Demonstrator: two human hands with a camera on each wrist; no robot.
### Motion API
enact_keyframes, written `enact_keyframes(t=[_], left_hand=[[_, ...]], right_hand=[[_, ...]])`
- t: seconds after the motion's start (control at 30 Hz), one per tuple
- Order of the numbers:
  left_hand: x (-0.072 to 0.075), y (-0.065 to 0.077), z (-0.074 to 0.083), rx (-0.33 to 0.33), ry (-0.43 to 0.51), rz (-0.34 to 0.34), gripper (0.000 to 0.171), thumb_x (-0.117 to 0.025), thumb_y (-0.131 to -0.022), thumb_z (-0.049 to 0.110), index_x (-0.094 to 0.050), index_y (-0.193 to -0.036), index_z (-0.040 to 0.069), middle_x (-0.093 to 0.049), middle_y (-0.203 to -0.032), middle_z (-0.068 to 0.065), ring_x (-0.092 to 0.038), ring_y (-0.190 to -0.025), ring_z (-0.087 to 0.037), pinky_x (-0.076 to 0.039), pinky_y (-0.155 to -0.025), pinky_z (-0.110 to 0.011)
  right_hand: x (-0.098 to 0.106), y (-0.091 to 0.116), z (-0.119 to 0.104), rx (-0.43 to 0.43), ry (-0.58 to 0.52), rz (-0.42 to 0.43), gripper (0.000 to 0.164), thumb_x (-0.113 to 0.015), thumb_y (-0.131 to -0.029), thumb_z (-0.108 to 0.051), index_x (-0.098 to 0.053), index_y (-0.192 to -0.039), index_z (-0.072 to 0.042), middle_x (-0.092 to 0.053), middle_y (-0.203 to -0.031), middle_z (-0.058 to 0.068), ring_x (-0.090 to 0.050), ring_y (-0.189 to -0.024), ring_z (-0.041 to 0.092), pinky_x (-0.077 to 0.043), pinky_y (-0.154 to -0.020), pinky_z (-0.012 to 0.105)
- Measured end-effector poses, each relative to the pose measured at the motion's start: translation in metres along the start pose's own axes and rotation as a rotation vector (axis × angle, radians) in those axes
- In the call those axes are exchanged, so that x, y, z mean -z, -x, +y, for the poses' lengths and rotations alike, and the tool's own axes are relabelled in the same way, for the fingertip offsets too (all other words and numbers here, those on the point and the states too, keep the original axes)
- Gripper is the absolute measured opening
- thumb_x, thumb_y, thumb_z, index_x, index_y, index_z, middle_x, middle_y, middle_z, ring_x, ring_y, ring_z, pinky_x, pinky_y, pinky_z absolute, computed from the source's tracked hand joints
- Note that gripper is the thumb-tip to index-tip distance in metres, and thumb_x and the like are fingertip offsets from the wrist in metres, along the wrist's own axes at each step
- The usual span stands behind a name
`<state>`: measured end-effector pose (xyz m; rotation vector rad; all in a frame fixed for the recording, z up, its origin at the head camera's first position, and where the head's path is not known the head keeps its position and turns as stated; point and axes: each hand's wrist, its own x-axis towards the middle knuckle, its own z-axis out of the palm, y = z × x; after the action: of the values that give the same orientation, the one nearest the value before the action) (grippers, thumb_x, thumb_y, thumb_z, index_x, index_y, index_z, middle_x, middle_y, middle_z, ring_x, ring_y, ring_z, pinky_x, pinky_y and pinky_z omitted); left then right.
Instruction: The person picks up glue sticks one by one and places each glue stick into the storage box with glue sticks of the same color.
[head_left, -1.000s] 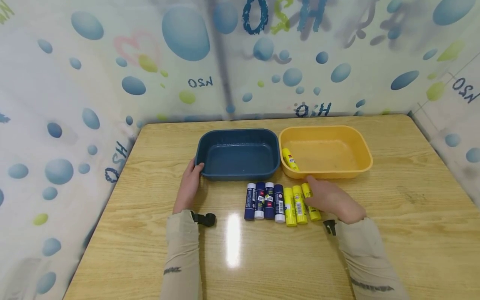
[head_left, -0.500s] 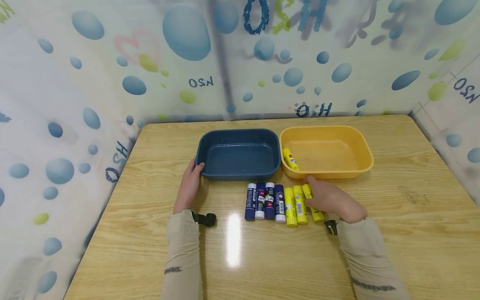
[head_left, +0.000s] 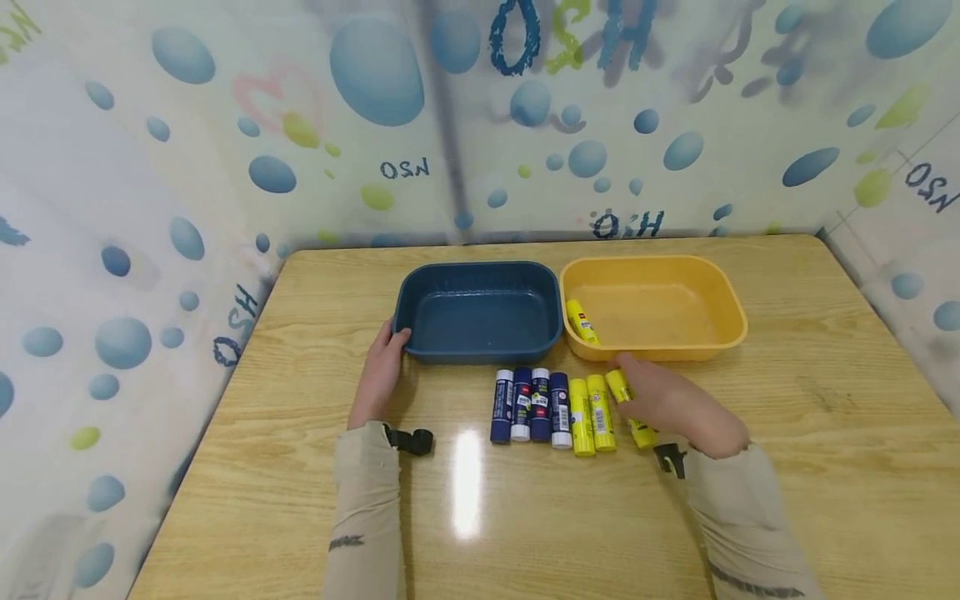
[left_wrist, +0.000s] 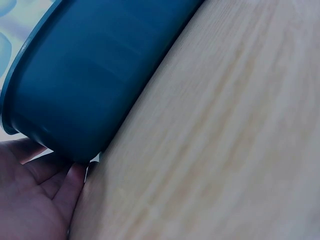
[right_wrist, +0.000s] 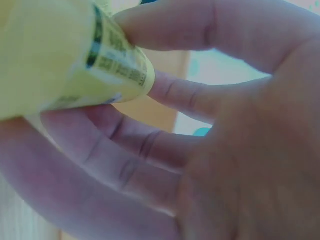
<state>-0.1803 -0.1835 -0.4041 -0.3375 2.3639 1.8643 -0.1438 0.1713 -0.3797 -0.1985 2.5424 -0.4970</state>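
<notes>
My left hand (head_left: 379, 373) holds the near left corner of a blue plastic basin (head_left: 483, 357), thumb at the rim. In the left wrist view its fingers (left_wrist: 70, 192) curl against the basin's outer corner, low by the table. My right hand (head_left: 667, 402) pinches a yellow glue stick (head_left: 619, 386) between thumb and fingers, partly covering it. That stick (right_wrist: 55, 55) fills the left of the right wrist view. It slants at the right end of a row, apart from two other yellow glue sticks (head_left: 581, 417). Several navy and white glue sticks (head_left: 522, 408) lie left of those.
A yellow plastic basin (head_left: 660, 353) stands right beside the blue one, behind the right hand. One yellow glue stick (head_left: 581, 322) leans inside its left end. Both basins rest on a wooden table (head_left: 285, 400), with a patterned wall covering (head_left: 480, 125) behind.
My right hand has drawn the yellow glue stick slightly right and tilted it, widening the gap to the row. My left hand stays on the blue basin.
</notes>
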Motion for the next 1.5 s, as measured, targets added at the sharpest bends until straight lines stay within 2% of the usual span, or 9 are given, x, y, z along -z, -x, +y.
enact_keyframes(t=[0.23, 0.53, 0.7, 0.83, 1.0, 1.23, 1.5], left_hand=[[-0.001, -0.001, -0.002, 0.007, -0.003, 0.011, 0.05, -0.037, -0.095, 0.03, -0.025, -0.142, 0.017, -0.024, -0.144, -0.001, -0.018, -0.131, -0.016, -0.016, -0.106, -0.037], [0.0, -0.001, -0.001, 0.005, -0.008, 0.004, 0.051, -0.037, -0.095, 0.029, -0.023, -0.143, 0.017, -0.022, -0.145, -0.002, -0.017, -0.132, -0.017, -0.015, -0.106, -0.037], [0.002, -0.005, -0.005, 0.006, -0.023, 0.01, 0.051, -0.037, -0.095, 0.031, -0.025, -0.142, 0.019, -0.023, -0.145, 0.0, -0.017, -0.132, -0.016, -0.015, -0.106, -0.038], [0.003, -0.005, -0.004, 0.0, -0.029, 0.011, 0.05, -0.037, -0.095, 0.031, -0.025, -0.142, 0.019, -0.024, -0.144, 0.0, -0.017, -0.132, -0.015, -0.014, -0.106, -0.038], [0.0, -0.002, 0.0, 0.008, -0.021, 0.01, 0.05, -0.037, -0.095, 0.03, -0.025, -0.142, 0.017, -0.023, -0.145, -0.001, -0.017, -0.132, -0.016, -0.014, -0.106, -0.038], [-0.001, -0.001, -0.001, -0.004, -0.015, 0.006, 0.05, -0.037, -0.095, 0.029, -0.025, -0.142, 0.016, -0.023, -0.145, -0.001, -0.017, -0.132, -0.016, -0.015, -0.106, -0.037], [-0.001, -0.001, -0.002, 0.003, -0.006, 0.0, 0.051, -0.037, -0.095, 0.03, -0.024, -0.142, 0.018, -0.022, -0.145, -0.001, -0.016, -0.132, -0.016, -0.014, -0.106, -0.038]], right_hand=[[0.007, 0.012, -0.005, 0.016, 0.005, 0.038, 0.057, -0.062, -0.082, -0.021, -0.034, -0.13, -0.008, -0.048, -0.119, 0.013, -0.047, -0.09, 0.024, -0.043, -0.075, 0.039], [0.015, 0.02, -0.005, 0.123, -0.045, 0.173, 0.057, -0.063, -0.079, -0.016, -0.034, -0.127, -0.008, -0.051, -0.108, 0.011, -0.048, -0.086, 0.023, -0.045, -0.072, 0.035], [0.016, 0.017, -0.006, 0.13, -0.077, 0.214, 0.058, -0.063, -0.078, -0.017, -0.034, -0.127, -0.01, -0.051, -0.106, 0.01, -0.048, -0.085, 0.023, -0.044, -0.069, 0.033], [0.018, 0.017, -0.006, 0.133, -0.097, 0.255, 0.059, -0.062, -0.078, -0.017, -0.034, -0.129, -0.009, -0.05, -0.107, 0.01, -0.047, -0.086, 0.024, -0.044, -0.07, 0.034], [0.022, 0.019, -0.003, 0.104, -0.133, 0.268, 0.06, -0.061, -0.079, -0.018, -0.033, -0.131, -0.008, -0.049, -0.108, 0.011, -0.047, -0.087, 0.025, -0.045, -0.07, 0.034], [0.028, 0.019, 0.001, 0.089, -0.146, 0.307, 0.059, -0.059, -0.08, -0.018, -0.03, -0.129, -0.006, -0.048, -0.105, 0.014, -0.046, -0.084, 0.026, -0.044, -0.063, 0.03], [0.044, 0.021, 0.004, 0.103, -0.148, 0.432, 0.06, -0.06, -0.078, -0.017, -0.029, -0.127, -0.002, -0.047, -0.1, 0.015, -0.046, -0.08, 0.026, -0.043, -0.058, 0.031]])
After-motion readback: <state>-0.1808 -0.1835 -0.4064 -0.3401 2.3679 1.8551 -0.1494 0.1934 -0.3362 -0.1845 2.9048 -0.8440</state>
